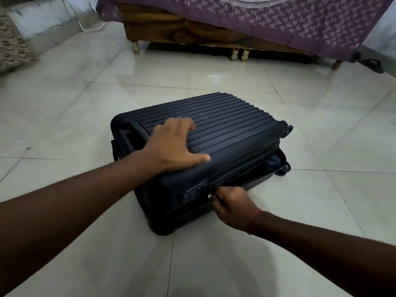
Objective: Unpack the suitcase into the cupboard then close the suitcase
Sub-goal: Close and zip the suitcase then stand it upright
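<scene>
A dark navy ribbed hard-shell suitcase lies flat on the pale tiled floor. Its lid is down, but a gap shows along the near right side by the wheels. My left hand presses flat on the lid, fingers spread. On the near side seam, my right hand pinches the small silver zipper pull, just right of the combination lock. The inside of the case is hidden.
A wooden bed with a purple patterned cover stands behind the suitcase. A patterned cushion sits at far left, and dark sandals lie at far right. A white cable trails on the floor.
</scene>
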Demonstrator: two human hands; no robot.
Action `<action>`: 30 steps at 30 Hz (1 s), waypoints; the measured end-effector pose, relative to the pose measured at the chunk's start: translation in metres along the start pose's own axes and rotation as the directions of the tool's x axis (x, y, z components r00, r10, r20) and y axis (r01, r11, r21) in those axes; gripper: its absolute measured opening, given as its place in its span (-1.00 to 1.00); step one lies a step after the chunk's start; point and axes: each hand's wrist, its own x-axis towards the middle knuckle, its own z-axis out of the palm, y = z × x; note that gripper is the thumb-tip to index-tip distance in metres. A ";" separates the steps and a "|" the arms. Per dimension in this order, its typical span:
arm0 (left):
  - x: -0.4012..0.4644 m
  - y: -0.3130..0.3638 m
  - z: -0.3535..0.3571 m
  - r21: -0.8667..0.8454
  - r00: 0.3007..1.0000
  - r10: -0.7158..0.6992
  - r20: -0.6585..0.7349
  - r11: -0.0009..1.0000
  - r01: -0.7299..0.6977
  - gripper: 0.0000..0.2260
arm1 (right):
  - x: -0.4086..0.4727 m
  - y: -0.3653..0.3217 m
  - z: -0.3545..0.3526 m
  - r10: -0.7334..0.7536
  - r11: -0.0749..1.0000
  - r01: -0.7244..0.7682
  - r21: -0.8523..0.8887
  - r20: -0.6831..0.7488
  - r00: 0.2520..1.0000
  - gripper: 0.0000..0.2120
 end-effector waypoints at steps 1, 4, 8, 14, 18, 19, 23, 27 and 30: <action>0.002 0.013 0.003 0.107 0.979 -0.025 0.203 0.994 0.003 0.01 | 0.000 -0.003 0.003 -0.007 1.000 0.007 0.000 0.008 1.000 -0.78; 0.006 0.034 0.018 0.333 0.876 -0.108 0.469 0.941 -0.062 0.24 | -0.004 -0.002 0.002 0.012 1.000 -0.011 -0.029 0.044 0.999 -0.75; 0.009 0.032 0.020 0.339 0.872 -0.096 0.480 0.937 -0.084 0.13 | -0.006 0.032 -0.019 0.131 0.977 -0.123 -0.173 0.034 0.991 -0.74; 0.004 0.017 0.012 0.311 0.852 -0.023 0.523 0.936 -0.165 0.02 | -0.012 0.077 -0.043 0.353 0.900 -0.345 -0.266 -0.018 0.935 -0.81; 0.000 0.001 0.001 0.351 0.827 -0.065 0.558 0.922 -0.164 -0.06 | -0.011 0.059 -0.030 0.350 0.916 -0.353 -0.188 -0.051 0.935 -0.74; 0.000 0.000 -0.002 0.393 0.824 -0.087 0.561 0.903 -0.172 -0.09 | -0.011 0.049 -0.023 0.322 0.932 -0.329 -0.153 -0.065 0.944 -0.73; 0.003 0.020 0.010 0.432 0.881 -0.052 0.471 0.884 -0.179 -0.09 | -0.013 0.016 0.000 0.135 0.988 -0.134 -0.076 0.004 0.991 -0.75; 0.010 0.035 0.040 0.354 0.884 0.013 0.467 0.914 -0.200 0.19 | -0.018 0.002 0.010 0.124 0.992 -0.123 -0.031 0.035 0.992 -0.75; 0.014 0.031 0.044 0.345 0.882 0.044 0.469 0.910 -0.228 0.14 | -0.025 0.006 0.004 0.192 0.979 -0.192 -0.066 0.006 0.981 -0.77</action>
